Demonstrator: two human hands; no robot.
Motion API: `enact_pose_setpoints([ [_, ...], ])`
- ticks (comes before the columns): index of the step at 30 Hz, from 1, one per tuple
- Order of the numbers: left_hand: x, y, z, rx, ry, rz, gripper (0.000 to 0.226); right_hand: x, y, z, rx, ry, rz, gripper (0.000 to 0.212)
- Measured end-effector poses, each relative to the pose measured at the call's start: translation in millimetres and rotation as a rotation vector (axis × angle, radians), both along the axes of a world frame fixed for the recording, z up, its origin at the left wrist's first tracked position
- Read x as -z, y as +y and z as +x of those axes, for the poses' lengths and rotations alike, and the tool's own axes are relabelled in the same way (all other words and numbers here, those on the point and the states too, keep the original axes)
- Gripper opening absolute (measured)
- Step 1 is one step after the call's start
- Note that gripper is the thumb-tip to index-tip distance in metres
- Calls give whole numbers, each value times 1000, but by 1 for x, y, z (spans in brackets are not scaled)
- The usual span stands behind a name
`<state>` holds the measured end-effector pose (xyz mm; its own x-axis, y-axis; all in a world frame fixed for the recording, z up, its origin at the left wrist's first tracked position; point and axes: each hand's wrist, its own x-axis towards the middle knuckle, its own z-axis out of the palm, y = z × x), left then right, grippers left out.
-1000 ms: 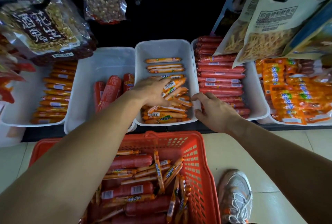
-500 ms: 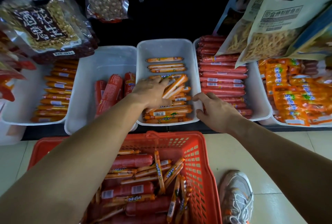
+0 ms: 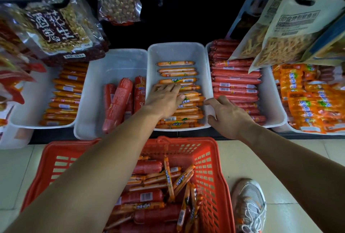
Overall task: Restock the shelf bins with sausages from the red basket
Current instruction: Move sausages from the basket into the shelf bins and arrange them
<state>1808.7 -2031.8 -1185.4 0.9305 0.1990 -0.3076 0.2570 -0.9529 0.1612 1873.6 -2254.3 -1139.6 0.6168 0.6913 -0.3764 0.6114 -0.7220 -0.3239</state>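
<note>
While left hand (image 3: 164, 100) presses flat on sausages (image 3: 177, 80), right hand (image 3: 229, 115) grips the bin (image 3: 177, 51).

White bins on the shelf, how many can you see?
5, in a row: far-left bin, second bin, middle bin under the left hand, fourth bin, and far-right bin, cut off by the edge. More may be hidden.

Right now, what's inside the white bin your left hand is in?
Thin orange sausages lie crosswise in the white bin. The left hand rests flat on some, hiding those beneath it.
</note>
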Motion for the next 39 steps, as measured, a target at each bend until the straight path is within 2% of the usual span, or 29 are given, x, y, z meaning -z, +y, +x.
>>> enact_pose_setpoints([
  [4,-9,-9,4,-22,61,-27,59,-15,2,-6,-53,-68,-77,60],
  [7,-36,-13,-20,-26,-22,-100,66,-41,4,-11,-159,-123,-175,61],
  [11,-85,-12,-82,-86,-70,-186,58,-82,16,-25,-310,-166,-212,53],
  [17,-124,-23,-206,-250,-40,-159,39,-103,30,-105,-315,-99,-152,53],
  [21,-98,-35,-280,-307,101,-215,39,-69,19,-165,-284,-6,-181,55],
  [27,-43,-46,-343,-322,357,-252,62,17,-8,-225,-199,199,-307,62],
  [31,-1,-42,-353,-314,465,-258,71,72,-5,-258,-311,200,-376,61],
  [36,47,-27,-337,-301,500,-272,77,109,5,-278,-390,129,-529,64],
  [39,67,-23,-326,-267,571,-266,78,120,7,-274,-372,155,-497,60],
])
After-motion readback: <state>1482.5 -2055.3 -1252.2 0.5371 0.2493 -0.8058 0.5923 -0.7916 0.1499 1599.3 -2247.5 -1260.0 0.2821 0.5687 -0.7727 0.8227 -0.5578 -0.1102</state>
